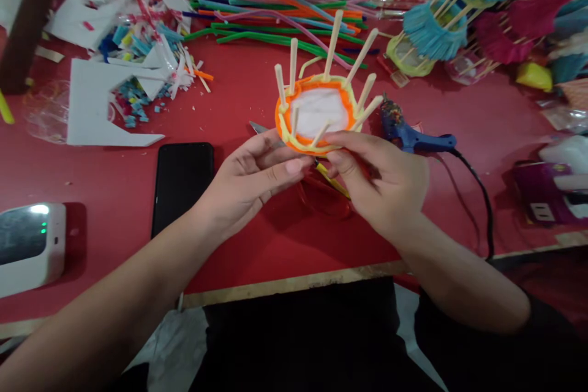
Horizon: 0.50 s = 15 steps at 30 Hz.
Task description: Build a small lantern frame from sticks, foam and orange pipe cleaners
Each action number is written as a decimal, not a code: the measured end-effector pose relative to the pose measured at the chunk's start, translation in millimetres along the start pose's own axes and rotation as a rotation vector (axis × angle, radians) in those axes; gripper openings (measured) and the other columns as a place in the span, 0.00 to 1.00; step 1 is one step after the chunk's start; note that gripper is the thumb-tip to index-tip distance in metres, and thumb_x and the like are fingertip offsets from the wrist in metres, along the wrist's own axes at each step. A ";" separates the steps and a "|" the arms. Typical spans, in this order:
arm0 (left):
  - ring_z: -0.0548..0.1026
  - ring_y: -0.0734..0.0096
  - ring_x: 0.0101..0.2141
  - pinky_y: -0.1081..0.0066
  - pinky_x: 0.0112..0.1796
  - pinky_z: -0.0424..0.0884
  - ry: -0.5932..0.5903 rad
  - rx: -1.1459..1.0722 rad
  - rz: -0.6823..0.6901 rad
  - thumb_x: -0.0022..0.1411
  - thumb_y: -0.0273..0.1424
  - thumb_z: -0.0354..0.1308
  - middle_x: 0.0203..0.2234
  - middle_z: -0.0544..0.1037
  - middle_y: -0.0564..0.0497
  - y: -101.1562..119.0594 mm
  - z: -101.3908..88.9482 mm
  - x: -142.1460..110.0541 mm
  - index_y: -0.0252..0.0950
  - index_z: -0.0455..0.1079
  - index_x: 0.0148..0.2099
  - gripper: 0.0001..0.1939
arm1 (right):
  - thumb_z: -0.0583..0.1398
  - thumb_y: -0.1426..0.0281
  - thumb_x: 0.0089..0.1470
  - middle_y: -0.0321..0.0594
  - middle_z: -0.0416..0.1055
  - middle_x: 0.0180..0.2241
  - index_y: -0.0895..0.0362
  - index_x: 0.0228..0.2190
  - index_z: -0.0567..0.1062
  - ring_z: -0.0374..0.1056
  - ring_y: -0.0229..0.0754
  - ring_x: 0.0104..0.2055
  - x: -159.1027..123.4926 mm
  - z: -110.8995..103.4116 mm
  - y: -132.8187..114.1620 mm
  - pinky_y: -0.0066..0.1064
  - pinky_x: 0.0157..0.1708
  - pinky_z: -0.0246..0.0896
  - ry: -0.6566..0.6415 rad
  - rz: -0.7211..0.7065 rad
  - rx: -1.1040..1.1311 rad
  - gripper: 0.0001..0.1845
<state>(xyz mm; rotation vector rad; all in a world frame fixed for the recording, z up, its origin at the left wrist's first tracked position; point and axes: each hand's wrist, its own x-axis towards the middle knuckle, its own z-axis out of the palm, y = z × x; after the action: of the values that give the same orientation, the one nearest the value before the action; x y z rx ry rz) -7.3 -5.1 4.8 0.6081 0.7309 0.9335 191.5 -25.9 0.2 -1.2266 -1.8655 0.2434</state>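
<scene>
Gripping the orange-rimmed craft (356, 111) left of the glue gun (416, 138), the left hand (257, 174) and right hand (379, 177) have its sticks (334, 46) poking up, oval running kinda sideways.

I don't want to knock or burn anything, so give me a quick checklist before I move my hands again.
1. Round craft piece held at its rim by left hand and right hand: ok.
2. Wooden sticks all straight up: not ok, several lean outward.
3. Glue under the sticks set: cannot tell.
4. Glue gun laid down, out of both hands: ok. Whether it's hot: cannot tell.
5. Metal blade well away from fingers: not ok, its tip shows right beside your left hand.
</scene>
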 end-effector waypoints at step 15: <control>0.84 0.75 0.31 0.80 0.36 0.81 0.082 0.026 0.017 0.43 0.28 0.80 0.28 0.85 0.55 -2.1 2.4 0.5 0.36 0.80 0.31 0.14 | 0.62 0.78 0.62 0.33 0.84 0.41 0.54 0.46 0.79 0.80 0.34 0.35 -1.0 9.2 -10.0 0.23 0.43 0.76 0.027 -0.380 -0.240 0.12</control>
<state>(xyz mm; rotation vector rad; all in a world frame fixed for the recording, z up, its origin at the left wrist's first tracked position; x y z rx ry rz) -4.2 -6.0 4.6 0.6027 0.8133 0.9699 178.3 -29.1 -0.2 -0.9945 -2.1034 -0.2080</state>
